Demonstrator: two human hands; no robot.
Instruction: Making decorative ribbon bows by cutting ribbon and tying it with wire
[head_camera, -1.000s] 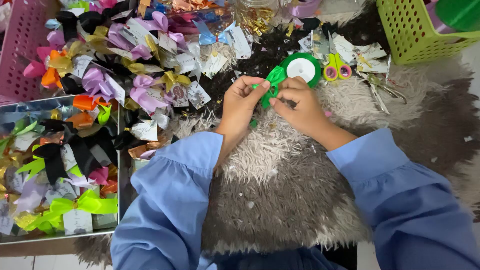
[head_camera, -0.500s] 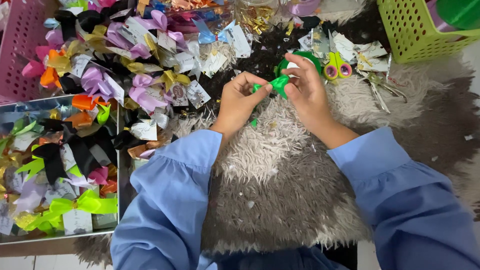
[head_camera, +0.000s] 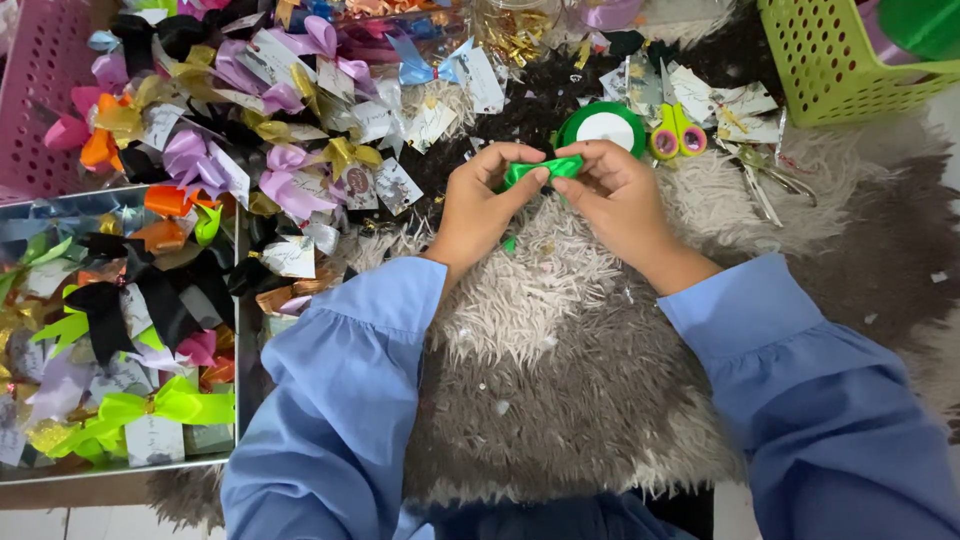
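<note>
Both hands up over shaggy grey-white rug (head_camera: 560, 380), pinching one piece of green ribbon (head_camera: 543, 168) between them. Left hand (head_camera: 478, 205) fingers closed on the ribbon's left end, thumb pressing against it; right hand (head_camera: 618, 195) fingers closed on the right end, thumb and forefinger clamped. Ribbon sits folded between the two sets of fingertips, a short tail hanging below the left hand. Just behind the hands, green ribbon spool (head_camera: 604, 127) lies flat on the rug, touching or nearly touching the ribbon, can't tell which. Yellow-and-pink scissors (head_camera: 678, 132) just right of the spool. Paper tags scattered near the scissors. Lime plastic basket (head_camera: 830, 60) top right. Pile of finished bows (head_camera: 250, 130) in many colours at left, more bows in metal tray (head_camera: 236, 330) bottom left, pink basket (head_camera: 40, 80) top left. Blue sleeves on both arms.
</note>
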